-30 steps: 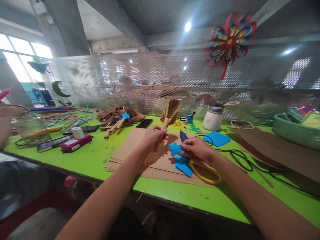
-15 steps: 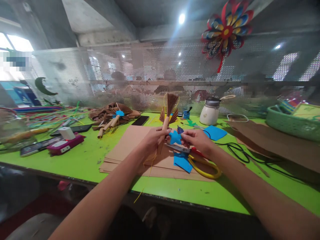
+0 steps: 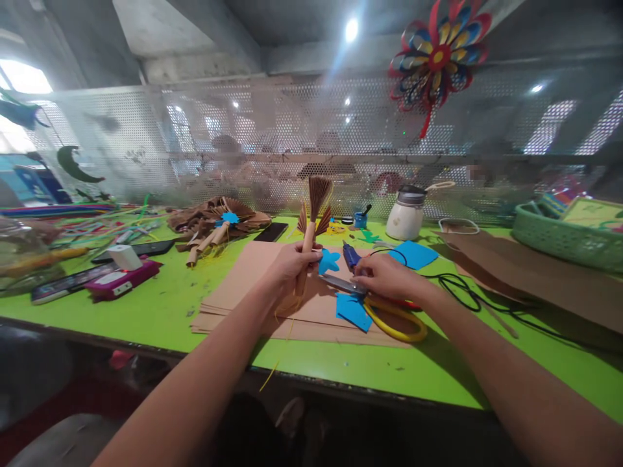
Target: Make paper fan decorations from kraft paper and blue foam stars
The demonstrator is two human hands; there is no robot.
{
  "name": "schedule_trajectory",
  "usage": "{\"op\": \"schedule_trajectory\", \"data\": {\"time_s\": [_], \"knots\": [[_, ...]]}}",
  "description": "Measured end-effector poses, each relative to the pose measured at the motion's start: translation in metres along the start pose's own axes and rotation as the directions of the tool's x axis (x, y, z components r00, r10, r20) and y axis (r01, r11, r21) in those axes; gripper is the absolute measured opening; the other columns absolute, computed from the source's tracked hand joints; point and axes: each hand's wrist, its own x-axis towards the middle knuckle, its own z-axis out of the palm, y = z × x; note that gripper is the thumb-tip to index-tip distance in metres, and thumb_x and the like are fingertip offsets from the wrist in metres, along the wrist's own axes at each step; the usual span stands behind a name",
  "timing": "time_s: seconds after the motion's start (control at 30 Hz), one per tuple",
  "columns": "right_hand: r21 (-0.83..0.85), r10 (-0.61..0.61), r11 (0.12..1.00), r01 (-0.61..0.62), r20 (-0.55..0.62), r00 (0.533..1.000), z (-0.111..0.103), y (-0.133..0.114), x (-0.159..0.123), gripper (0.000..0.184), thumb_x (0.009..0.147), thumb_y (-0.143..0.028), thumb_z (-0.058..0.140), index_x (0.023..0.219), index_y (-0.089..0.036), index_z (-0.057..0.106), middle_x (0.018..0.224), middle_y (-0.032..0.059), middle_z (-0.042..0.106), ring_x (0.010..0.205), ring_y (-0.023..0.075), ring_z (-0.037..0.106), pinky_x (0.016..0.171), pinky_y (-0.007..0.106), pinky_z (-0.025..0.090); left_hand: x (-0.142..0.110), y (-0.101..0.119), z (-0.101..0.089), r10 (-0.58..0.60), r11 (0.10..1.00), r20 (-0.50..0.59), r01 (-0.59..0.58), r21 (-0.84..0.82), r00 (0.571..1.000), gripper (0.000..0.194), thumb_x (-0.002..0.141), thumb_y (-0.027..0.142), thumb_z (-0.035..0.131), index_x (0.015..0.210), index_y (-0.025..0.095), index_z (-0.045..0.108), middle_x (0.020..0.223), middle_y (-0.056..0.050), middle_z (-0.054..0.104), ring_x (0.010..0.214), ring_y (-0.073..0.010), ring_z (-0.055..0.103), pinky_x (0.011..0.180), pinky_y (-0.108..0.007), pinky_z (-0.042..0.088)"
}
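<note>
My left hand (image 3: 294, 264) is closed around the rolled handle of a pleated brown paper fan (image 3: 320, 198), held upright. A blue paper flower (image 3: 329, 261) sits at the fingertips of that hand. My right hand (image 3: 387, 277) has its fingers curled on a blue glue gun (image 3: 349, 254), whose nozzle points up and away; part of the gun is hidden by the fingers. Under the right hand lie scissors with a yellow handle (image 3: 399, 327), beside blue paper scraps (image 3: 353, 311). Both hands are over a stack of brown paper (image 3: 226, 285).
Finished-looking brown fans (image 3: 228, 224) lie at the back left. A purple power strip (image 3: 121, 280) and phones are further left. Behind stands a white jar (image 3: 405, 217). A black cord (image 3: 460, 288), brown sheets and a green basket (image 3: 567, 237) occupy the right side.
My right hand has let go of the blue flower and moved onto the glue gun. The flower stays with my left hand, which has shifted slightly left with the fan.
</note>
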Motion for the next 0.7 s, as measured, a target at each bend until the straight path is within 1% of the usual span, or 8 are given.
{"op": "schedule_trajectory", "data": {"time_s": [0.1,0.23,0.3,0.37,0.5,0.57,0.63,0.7], "knots": [[-0.184,-0.035,0.981,0.054,0.105,0.994,0.001,-0.006,-0.006,0.022,0.078,-0.036,0.053,0.074,-0.018,0.066,0.074,0.0073,0.066,0.064,0.0165,0.056,0.054,0.025,0.031,0.001,0.000,-0.002,-0.010,1.000,-0.008,0.010,-0.002,1.000,0.017,0.066,0.010,0.066,0.082,0.008,0.061,0.057,0.000,0.054,0.045,-0.0059,0.046,0.043,-0.018,0.033],[-0.285,-0.048,0.954,0.091,0.155,0.987,0.000,-0.012,-0.010,0.024,0.076,-0.037,0.056,0.079,-0.016,0.067,0.086,0.0128,0.065,0.076,0.0228,0.059,0.058,0.028,0.034,0.003,-0.001,-0.001,-0.020,0.999,-0.017,0.021,0.024,1.000,0.018,0.066,0.010,0.067,0.083,0.008,0.062,0.058,-0.001,0.056,0.045,-0.0062,0.046,0.043,-0.019,0.034],[-0.306,-0.032,0.948,0.089,0.186,0.982,-0.002,-0.012,-0.011,0.022,0.076,-0.034,0.056,0.079,-0.016,0.068,0.085,0.0135,0.065,0.074,0.0235,0.059,0.057,0.029,0.034,0.003,-0.002,-0.001,-0.025,0.999,-0.030,0.026,0.044,0.999,0.018,0.065,0.009,0.067,0.083,0.007,0.062,0.058,-0.001,0.056,0.045,-0.0060,0.046,0.044,-0.019,0.034],[-0.296,-0.030,0.950,0.097,0.221,0.975,-0.005,-0.011,-0.011,0.019,0.075,-0.029,0.054,0.075,-0.016,0.069,0.079,0.0119,0.066,0.066,0.0216,0.058,0.054,0.028,0.032,0.003,-0.002,0.000,-0.032,0.998,-0.037,0.034,0.059,0.999,0.018,0.065,0.008,0.067,0.083,0.007,0.062,0.057,0.000,0.055,0.045,-0.0057,0.046,0.044,-0.019,0.034],[-0.168,-0.067,0.979,0.117,0.276,0.959,-0.010,-0.009,-0.010,0.020,0.075,-0.028,0.054,0.065,-0.018,0.069,0.066,0.0078,0.065,0.054,0.0164,0.053,0.050,0.027,0.029,0.000,0.001,0.002,-0.039,0.996,-0.056,0.043,0.072,0.998,0.017,0.067,0.008,0.066,0.083,0.007,0.061,0.053,0.002,0.052,0.044,-0.0053,0.045,0.043,-0.018,0.032],[-0.137,-0.048,0.987,0.078,0.211,0.976,-0.010,-0.006,-0.007,0.024,0.077,-0.031,0.053,0.064,-0.018,0.068,0.064,0.0071,0.065,0.054,0.0158,0.052,0.051,0.027,0.029,-0.001,0.003,0.003,-0.041,0.997,-0.063,0.045,0.065,0.997,0.016,0.068,0.008,0.065,0.083,0.007,0.061,0.051,0.003,0.051,0.043,-0.0052,0.044,0.043,-0.018,0.030],[-0.140,0.006,0.990,0.002,0.063,0.998,-0.010,0.000,-0.002,0.026,0.079,-0.033,0.051,0.068,-0.018,0.069,0.068,0.0075,0.066,0.059,0.0169,0.054,0.053,0.027,0.030,-0.001,0.003,0.003,-0.047,0.998,-0.071,0.051,0.049,0.996,0.015,0.067,0.007,0.065,0.082,0.007,0.061,0.051,0.002,0.051,0.043,-0.0052,0.044,0.043,-0.018,0.030],[-0.137,0.079,0.986,-0.096,-0.121,0.990,-0.008,0.009,0.003,0.029,0.083,-0.034,0.046,0.078,-0.018,0.070,0.077,0.0087,0.068,0.067,0.0182,0.056,0.056,0.027,0.032,-0.001,0.003,0.002,-0.053,0.998,-0.072,0.056,0.040,0.996,0.015,0.067,0.008,0.065,0.081,0.007,0.061,0.052,0.002,0.052,0.043,-0.0056,0.044,0.043,-0.019,0.031]]}}
